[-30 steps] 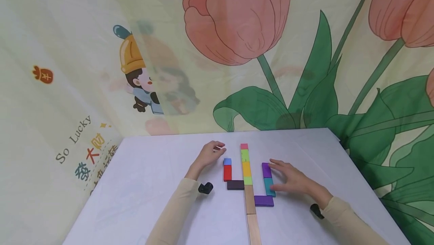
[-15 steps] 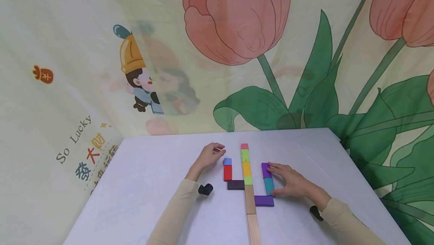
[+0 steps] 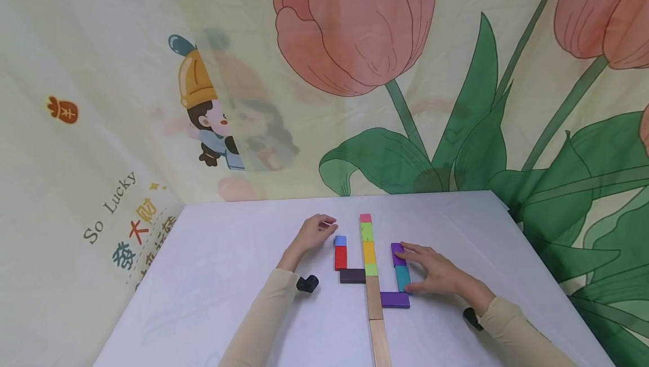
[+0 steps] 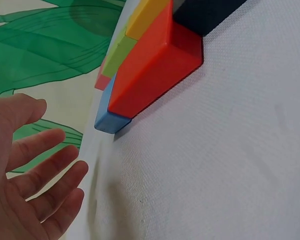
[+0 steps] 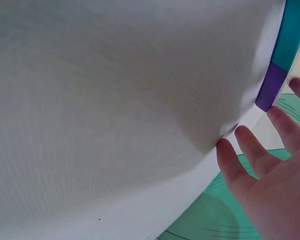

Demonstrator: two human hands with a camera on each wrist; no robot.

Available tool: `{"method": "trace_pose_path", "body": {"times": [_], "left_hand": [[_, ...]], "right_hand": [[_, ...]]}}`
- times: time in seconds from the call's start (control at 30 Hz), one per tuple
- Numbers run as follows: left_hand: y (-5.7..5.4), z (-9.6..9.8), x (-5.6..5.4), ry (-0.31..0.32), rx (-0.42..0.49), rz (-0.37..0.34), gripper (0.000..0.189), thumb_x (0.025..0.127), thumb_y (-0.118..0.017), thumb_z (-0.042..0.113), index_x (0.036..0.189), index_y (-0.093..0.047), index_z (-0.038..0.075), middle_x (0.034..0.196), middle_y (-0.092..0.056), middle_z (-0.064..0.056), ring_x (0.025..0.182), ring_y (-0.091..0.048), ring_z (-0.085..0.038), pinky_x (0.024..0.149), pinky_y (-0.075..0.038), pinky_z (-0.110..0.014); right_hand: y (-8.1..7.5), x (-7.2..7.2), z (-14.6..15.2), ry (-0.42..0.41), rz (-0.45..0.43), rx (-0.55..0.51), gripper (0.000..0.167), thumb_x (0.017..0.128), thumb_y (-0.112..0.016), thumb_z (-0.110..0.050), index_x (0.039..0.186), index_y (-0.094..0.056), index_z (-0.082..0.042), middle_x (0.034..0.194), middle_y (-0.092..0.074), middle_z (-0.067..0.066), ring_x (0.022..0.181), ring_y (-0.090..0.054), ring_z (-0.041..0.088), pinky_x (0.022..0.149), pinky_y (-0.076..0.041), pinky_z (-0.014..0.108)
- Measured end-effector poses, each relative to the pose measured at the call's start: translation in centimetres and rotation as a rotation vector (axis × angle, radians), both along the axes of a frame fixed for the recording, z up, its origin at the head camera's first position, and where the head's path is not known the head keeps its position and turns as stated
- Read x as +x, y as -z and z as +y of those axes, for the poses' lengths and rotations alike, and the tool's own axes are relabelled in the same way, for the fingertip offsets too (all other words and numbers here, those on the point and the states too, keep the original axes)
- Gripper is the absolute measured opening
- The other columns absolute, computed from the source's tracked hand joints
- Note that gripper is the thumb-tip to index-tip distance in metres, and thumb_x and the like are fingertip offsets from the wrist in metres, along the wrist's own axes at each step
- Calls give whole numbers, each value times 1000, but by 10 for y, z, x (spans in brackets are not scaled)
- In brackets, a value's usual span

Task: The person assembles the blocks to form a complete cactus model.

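My left hand (image 3: 315,233) hovers beside a short blue block (image 3: 341,241) and a red block (image 3: 341,257), its fingers relaxed and apart from both. On the other side my right hand (image 3: 431,265) touches a purple block (image 3: 398,254) with its fingertips, while the thumb lies by the teal block (image 3: 403,278). In the right wrist view the fingers of this hand (image 5: 275,170) are spread and nearly straight, at the end of the purple block (image 5: 272,87). The left wrist view has the loose left hand (image 4: 35,175) short of the blue block (image 4: 108,115).
A central row holds pink (image 3: 365,218), green (image 3: 367,232), yellow (image 3: 369,252) and wooden blocks (image 3: 373,297). A dark block (image 3: 352,276) joins it on the left, a lying purple block (image 3: 395,300) on the right. White cloth (image 3: 228,299) covers the table; a printed curtain hangs behind.
My right hand has shifted slightly left, and the upright purple and teal blocks have moved a little left with it. My left hand has barely moved.
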State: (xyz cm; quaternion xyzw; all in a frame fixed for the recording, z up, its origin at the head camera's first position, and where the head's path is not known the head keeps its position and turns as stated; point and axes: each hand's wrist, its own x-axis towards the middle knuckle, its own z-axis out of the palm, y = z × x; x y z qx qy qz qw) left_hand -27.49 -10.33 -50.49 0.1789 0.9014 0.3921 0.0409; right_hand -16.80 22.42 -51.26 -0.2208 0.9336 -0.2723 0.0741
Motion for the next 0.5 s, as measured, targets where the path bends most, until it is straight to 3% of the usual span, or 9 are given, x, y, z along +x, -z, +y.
{"method": "trace_pose_path", "body": {"times": [0.5], "left_hand": [[1,0,2,6,9,-10,32,97,-61,23,118,-68,1,115,-66,-14,106,-64,-29,88,-55,-41]], "right_hand": [[-1,1,-1,0,7,4,82,73,-84,-47,139,-57,-8,153,-39,17,137,-34,48,102,-35,68]]}}
